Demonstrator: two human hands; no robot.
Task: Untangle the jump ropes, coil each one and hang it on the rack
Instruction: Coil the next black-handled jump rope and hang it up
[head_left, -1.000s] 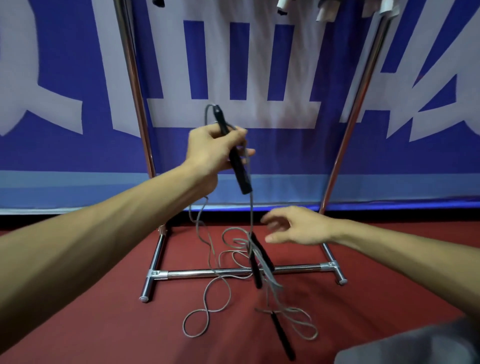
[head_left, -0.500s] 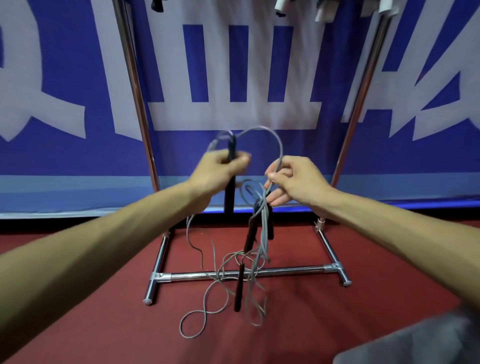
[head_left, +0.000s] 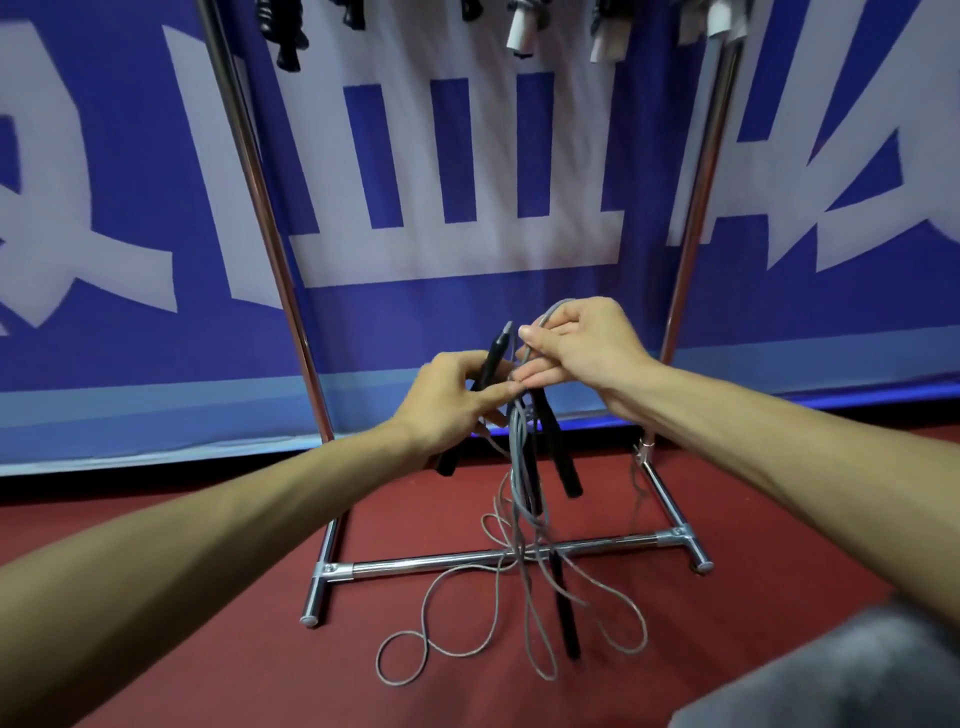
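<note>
Grey rope (head_left: 517, 441) hangs tangled from both hands to the floor (head_left: 208, 597) before the rack (head_left: 441, 563). The left hand (head_left: 447, 405) grips a black handle (head_left: 493, 358), tilted up-right; the right hand (head_left: 582, 348) pinches a loop (head_left: 560, 303) just beside its tip.

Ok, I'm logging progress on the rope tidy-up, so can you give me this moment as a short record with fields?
left hand: grips a black handle
right hand: pinches a grey cord
tangle: hangs below both hands, loops trailing on the red floor
rack: chrome, behind the tangle
</note>
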